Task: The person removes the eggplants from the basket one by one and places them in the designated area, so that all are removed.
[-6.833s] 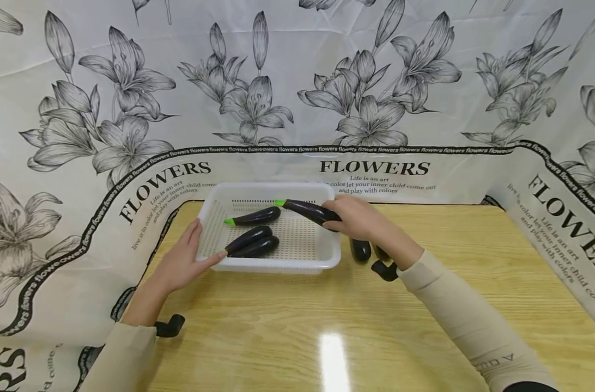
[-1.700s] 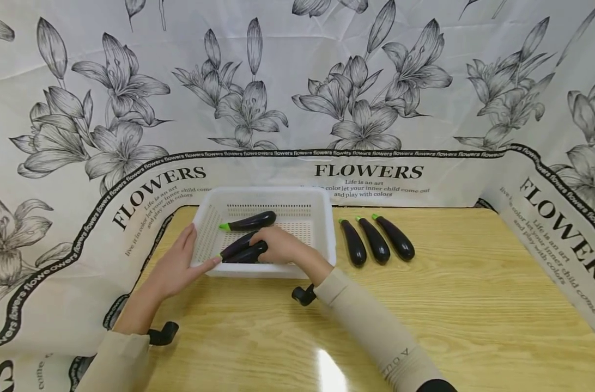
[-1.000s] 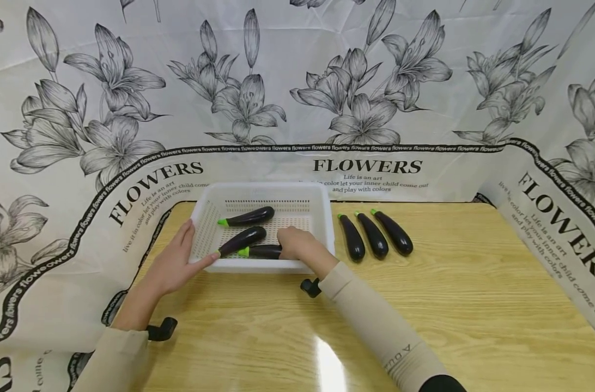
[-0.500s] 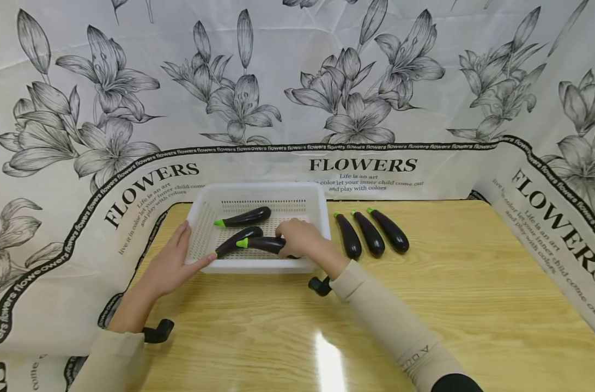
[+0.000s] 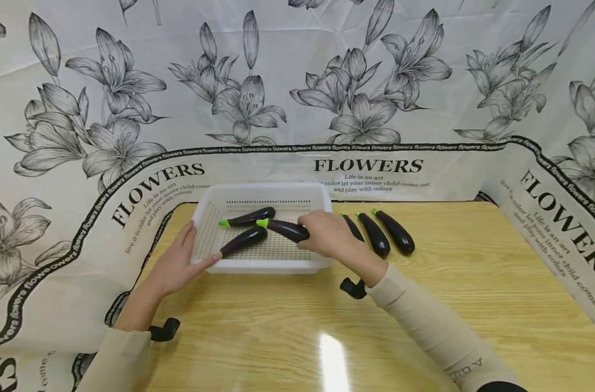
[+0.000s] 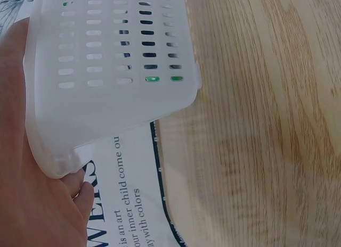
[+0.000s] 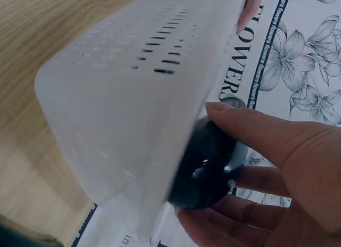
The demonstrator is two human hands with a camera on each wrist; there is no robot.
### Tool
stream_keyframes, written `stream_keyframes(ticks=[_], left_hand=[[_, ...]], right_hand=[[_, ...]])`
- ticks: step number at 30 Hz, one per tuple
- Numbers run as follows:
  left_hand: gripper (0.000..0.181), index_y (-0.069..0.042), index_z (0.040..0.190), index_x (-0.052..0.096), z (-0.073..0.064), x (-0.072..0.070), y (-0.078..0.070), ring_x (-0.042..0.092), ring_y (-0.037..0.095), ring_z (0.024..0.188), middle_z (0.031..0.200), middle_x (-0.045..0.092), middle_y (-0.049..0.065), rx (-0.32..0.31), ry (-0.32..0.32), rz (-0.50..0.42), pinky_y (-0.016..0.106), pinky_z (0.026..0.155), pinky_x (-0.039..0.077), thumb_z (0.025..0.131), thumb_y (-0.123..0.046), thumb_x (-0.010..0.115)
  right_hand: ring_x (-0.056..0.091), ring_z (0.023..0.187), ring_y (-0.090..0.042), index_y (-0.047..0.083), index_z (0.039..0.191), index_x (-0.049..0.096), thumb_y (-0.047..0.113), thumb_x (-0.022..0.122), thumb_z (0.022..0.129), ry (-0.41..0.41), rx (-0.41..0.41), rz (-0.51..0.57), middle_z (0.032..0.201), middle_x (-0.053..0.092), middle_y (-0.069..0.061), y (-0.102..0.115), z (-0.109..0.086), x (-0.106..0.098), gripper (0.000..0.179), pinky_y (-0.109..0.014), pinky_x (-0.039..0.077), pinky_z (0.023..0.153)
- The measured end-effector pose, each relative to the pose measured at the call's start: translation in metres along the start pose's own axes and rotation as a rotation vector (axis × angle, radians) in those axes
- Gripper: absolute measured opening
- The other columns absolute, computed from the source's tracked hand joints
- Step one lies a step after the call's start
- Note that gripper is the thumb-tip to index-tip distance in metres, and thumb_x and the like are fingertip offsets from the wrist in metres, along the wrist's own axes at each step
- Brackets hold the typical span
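Eggplant [image 5: 285, 231] held by fat end, right hand [image 5: 329, 235] curled round it; left hand [image 5: 175, 267] grips plastic basket [image 5: 273, 265]; slick skin could cause drop.

You see smooth, glossy eggplants [image 5: 285, 230], a smooth plastic basket [image 5: 265, 266], a shiny grained wood table [image 5: 258, 326] and matt cloth sleeves [image 5: 432, 321].

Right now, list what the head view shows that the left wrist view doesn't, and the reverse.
Only the head view: the right hand holding an eggplant at the white basket, and three eggplants on the wooden table beside it.
Only the left wrist view: the basket's slotted outer wall up close, green showing through a few slots.
Both: the left hand on the basket's edge, the basket, table and printed cloth.
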State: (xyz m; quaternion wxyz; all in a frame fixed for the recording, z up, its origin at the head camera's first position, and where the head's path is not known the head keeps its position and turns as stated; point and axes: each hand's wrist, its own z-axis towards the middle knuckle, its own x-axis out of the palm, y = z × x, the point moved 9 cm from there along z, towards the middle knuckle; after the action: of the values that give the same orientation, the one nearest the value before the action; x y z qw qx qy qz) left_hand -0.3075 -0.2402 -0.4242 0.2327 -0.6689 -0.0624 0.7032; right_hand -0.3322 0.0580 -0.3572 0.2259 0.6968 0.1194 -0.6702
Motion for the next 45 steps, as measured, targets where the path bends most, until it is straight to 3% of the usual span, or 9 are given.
stream_keyframes(ticks=[6, 13, 20, 25, 31, 37, 45], left_hand=[[0.107, 0.005, 0.162, 0.007, 0.000, 0.002, -0.001, 0.020, 0.052, 0.150, 0.170, -0.001, 0.022, -0.012, 0.013, -0.002, 0.069, 0.111, 0.033, 0.097, -0.067, 0.052], [0.107, 0.005, 0.162, 0.006, 0.000, 0.001, -0.002, 0.018, 0.051, 0.151, 0.171, -0.003, 0.020, -0.010, 0.017, -0.006, 0.069, 0.112, 0.031, 0.098, -0.068, 0.051], [0.106, 0.004, 0.162, 0.006, -0.005, 0.002, -0.001, 0.018, 0.051, 0.151, 0.171, -0.003, 0.019, -0.017, 0.021, -0.029, 0.070, 0.112, 0.031, 0.098, -0.066, 0.053], [0.106, 0.004, 0.162, 0.006, -0.007, 0.001, -0.001, 0.019, 0.052, 0.150, 0.171, -0.003, 0.019, -0.018, 0.018, -0.025, 0.070, 0.111, 0.032, 0.098, -0.066, 0.053], [0.106, 0.004, 0.162, 0.006, -0.001, 0.000, -0.001, 0.020, 0.051, 0.150, 0.171, -0.003, 0.019, -0.006, 0.009, -0.019, 0.070, 0.110, 0.033, 0.098, -0.066, 0.052], [0.109, 0.005, 0.162, 0.008, 0.002, 0.006, -0.002, 0.022, 0.052, 0.149, 0.170, 0.000, 0.022, -0.004, 0.008, -0.030, 0.069, 0.110, 0.034, 0.096, -0.069, 0.054], [0.108, 0.006, 0.161, 0.009, 0.000, 0.002, -0.001, 0.021, 0.052, 0.149, 0.169, 0.002, 0.025, -0.001, -0.005, -0.008, 0.069, 0.110, 0.034, 0.097, -0.068, 0.054]], right_hand=[[0.054, 0.067, -0.015, 0.012, 0.113, 0.070, 0.044, 0.079, 0.089, -0.073, 0.008, 0.002, 0.086, 0.061, 0.001, -0.015, -0.018, -0.017, 0.042, -0.029, 0.040, 0.051], [0.056, 0.071, -0.016, 0.009, 0.114, 0.071, 0.041, 0.081, 0.088, -0.136, 0.027, 0.019, 0.088, 0.064, -0.001, -0.039, -0.037, -0.029, 0.043, -0.030, 0.042, 0.055], [0.057, 0.074, -0.017, 0.011, 0.118, 0.075, 0.036, 0.084, 0.086, -0.108, 0.045, 0.114, 0.091, 0.067, 0.000, -0.063, -0.049, -0.022, 0.042, -0.032, 0.046, 0.062], [0.059, 0.079, -0.018, 0.010, 0.125, 0.075, 0.035, 0.085, 0.085, -0.065, 0.054, 0.175, 0.103, 0.072, -0.004, -0.072, -0.054, -0.018, 0.048, -0.034, 0.048, 0.067], [0.057, 0.079, -0.019, 0.006, 0.128, 0.072, 0.035, 0.084, 0.085, -0.064, 0.066, 0.154, 0.103, 0.072, -0.006, -0.089, -0.063, -0.018, 0.053, -0.034, 0.046, 0.067], [0.057, 0.078, -0.019, 0.003, 0.127, 0.071, 0.033, 0.083, 0.087, -0.046, 0.044, 0.105, 0.106, 0.072, -0.009, -0.128, -0.086, -0.014, 0.051, -0.033, 0.044, 0.062], [0.066, 0.088, -0.028, -0.004, 0.127, 0.068, 0.029, 0.082, 0.088, -0.073, 0.065, 0.098, 0.113, 0.073, -0.019, -0.163, -0.110, -0.015, 0.053, -0.045, 0.052, 0.073]])
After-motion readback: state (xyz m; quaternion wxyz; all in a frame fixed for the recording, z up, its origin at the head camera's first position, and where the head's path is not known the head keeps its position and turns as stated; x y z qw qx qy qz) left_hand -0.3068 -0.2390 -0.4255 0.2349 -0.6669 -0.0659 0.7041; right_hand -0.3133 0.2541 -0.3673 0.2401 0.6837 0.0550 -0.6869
